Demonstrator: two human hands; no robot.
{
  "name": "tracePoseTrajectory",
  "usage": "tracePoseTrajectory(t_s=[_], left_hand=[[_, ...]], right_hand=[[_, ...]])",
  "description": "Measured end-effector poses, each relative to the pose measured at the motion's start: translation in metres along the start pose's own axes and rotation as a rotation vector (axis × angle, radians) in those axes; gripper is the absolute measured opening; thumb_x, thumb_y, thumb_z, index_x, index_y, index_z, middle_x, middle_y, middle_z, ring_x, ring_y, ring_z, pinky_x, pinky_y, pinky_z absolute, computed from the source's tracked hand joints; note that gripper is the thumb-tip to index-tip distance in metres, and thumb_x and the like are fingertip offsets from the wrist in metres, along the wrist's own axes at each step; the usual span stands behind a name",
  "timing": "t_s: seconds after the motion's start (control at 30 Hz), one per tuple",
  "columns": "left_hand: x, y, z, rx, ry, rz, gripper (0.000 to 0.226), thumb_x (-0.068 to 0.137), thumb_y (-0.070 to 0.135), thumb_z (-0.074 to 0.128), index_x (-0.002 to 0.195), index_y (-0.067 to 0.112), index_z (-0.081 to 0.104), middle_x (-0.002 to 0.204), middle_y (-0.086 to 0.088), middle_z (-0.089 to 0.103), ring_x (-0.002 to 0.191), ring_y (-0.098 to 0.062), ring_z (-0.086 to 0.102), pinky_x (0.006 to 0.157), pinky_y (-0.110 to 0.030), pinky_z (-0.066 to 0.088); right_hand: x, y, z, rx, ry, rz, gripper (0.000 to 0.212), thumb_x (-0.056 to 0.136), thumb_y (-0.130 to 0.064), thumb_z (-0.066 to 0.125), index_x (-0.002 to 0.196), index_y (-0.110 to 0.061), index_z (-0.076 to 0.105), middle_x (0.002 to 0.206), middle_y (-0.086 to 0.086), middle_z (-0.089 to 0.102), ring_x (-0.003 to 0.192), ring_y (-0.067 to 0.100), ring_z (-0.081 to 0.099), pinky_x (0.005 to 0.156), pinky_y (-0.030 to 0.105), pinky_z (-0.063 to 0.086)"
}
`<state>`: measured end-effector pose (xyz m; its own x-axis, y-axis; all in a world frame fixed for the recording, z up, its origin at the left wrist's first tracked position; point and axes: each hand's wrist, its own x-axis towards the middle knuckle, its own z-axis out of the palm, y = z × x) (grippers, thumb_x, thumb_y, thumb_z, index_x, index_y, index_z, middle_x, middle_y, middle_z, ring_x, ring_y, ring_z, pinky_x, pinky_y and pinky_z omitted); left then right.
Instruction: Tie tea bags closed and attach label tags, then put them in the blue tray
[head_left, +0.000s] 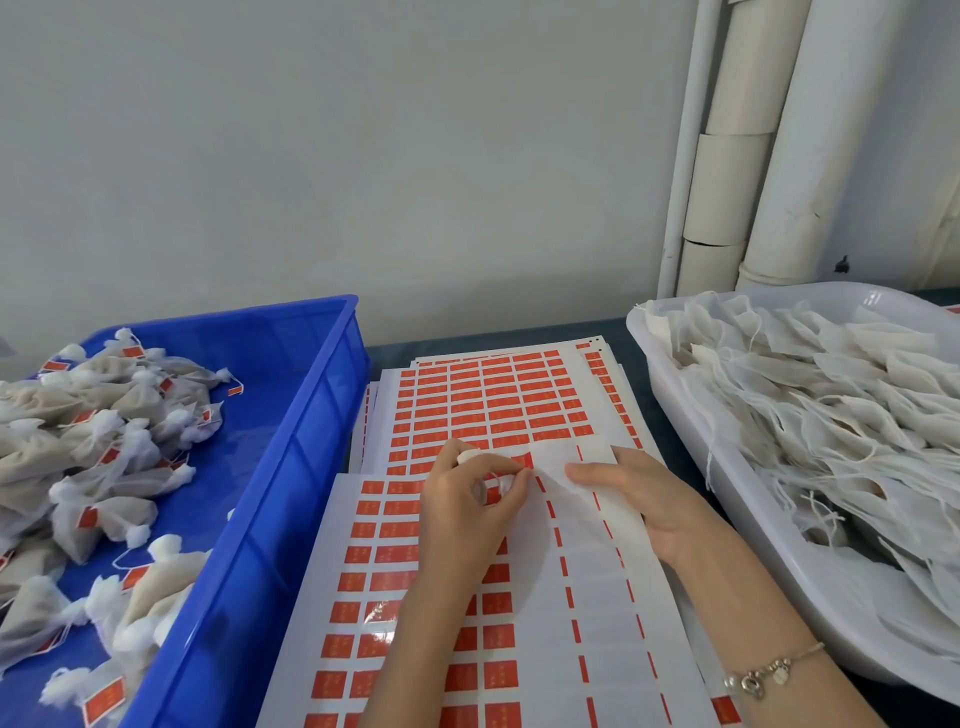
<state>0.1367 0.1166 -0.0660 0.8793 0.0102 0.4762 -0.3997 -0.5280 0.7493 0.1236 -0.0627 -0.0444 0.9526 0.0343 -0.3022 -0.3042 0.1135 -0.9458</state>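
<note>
**A:** Log the layout, biggest first.

**B:** The counter (519, 338) is dark and mostly covered. The blue tray (311, 405) sits at the left edge and runs to the back. It holds a heap of finished bags (104, 441), tied off and red-tagged. That is the drop point, placed within the left arm's reach. The white tub (660, 374) at the right edge is piled with untied bags (831, 415), strings trailing. That is the supply side.

**A:** And the centre?

**B:** The label sheets (493, 400) are stacked and fanned from the front edge towards the back, directly under both hands. A tag can be peeled without reaching.

**A:** Where is the work piece?

**B:** One tea bag (576, 501) lies flat on the sheets, mid-counter and right of centre.

**A:** Hands?

**B:** The right hand (644, 493) lies on the bag with straight fingers, grasping nothing. It probably pins the bag so it cannot slide. The left hand (467, 504) is curled, its thumb and fingers pinching a small white bunch at the bag's left end. I read this as the neck or string. A red label shows at its fingertips, but I cannot tell whether it is peeled or attached.

**A:** Stage?

**B:** Judged as tagging, with the bag not yet in the tray.
</note>
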Motion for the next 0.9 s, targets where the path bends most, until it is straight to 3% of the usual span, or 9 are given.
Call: tracePoseTrajectory(t_s=[0.17,0.3,0.7,0.9], left_hand=[[0.0025,0.0009,0.0008,-0.064,-0.009,-0.110,0.019,0.078,0.031,0.077,0.076,0.044,0.064,0.088,0.021,0.060,0.086,-0.004,0.057,0.068,-0.005,0.046],[0.0045,-0.0013,0.0003,-0.203,-0.042,-0.230,0.010,0.080,0.027,0.076,0.082,0.034,0.069,0.091,0.012,0.067,0.087,-0.010,0.063,0.068,-0.010,0.051],[0.0056,-0.0018,-0.0025,-0.316,-0.001,-0.352,0.006,0.080,0.030,0.076,0.082,0.028,0.071,0.082,0.015,0.070,0.078,-0.005,0.067,0.059,-0.010,0.050],[0.0100,-0.0062,-0.0090,-0.276,0.144,-0.421,0.006,0.082,0.034,0.072,0.082,0.030,0.068,0.085,0.013,0.069,0.075,-0.008,0.066,0.058,-0.008,0.047]], right_hand=[[0.0018,0.0001,-0.0014,0.011,0.001,0.011,0.029,0.087,-0.017,0.068,0.114,-0.027,0.062,0.108,0.004,0.072,0.100,0.031,0.067,0.091,0.053,0.052],[0.0024,0.0001,-0.0028,-0.005,0.009,0.009,0.032,0.086,-0.017,0.070,0.116,-0.027,0.062,0.106,0.003,0.073,0.099,0.031,0.068,0.090,0.056,0.052],[0.0009,-0.0035,-0.0024,-0.178,0.127,-0.041,0.031,0.086,-0.024,0.071,0.114,-0.027,0.059,0.107,0.000,0.070,0.093,0.026,0.069,0.089,0.054,0.053],[0.0047,0.0002,-0.0011,-0.252,0.253,-0.095,0.034,0.086,-0.027,0.071,0.116,-0.028,0.054,0.111,-0.004,0.067,0.095,0.021,0.067,0.086,0.049,0.055]])
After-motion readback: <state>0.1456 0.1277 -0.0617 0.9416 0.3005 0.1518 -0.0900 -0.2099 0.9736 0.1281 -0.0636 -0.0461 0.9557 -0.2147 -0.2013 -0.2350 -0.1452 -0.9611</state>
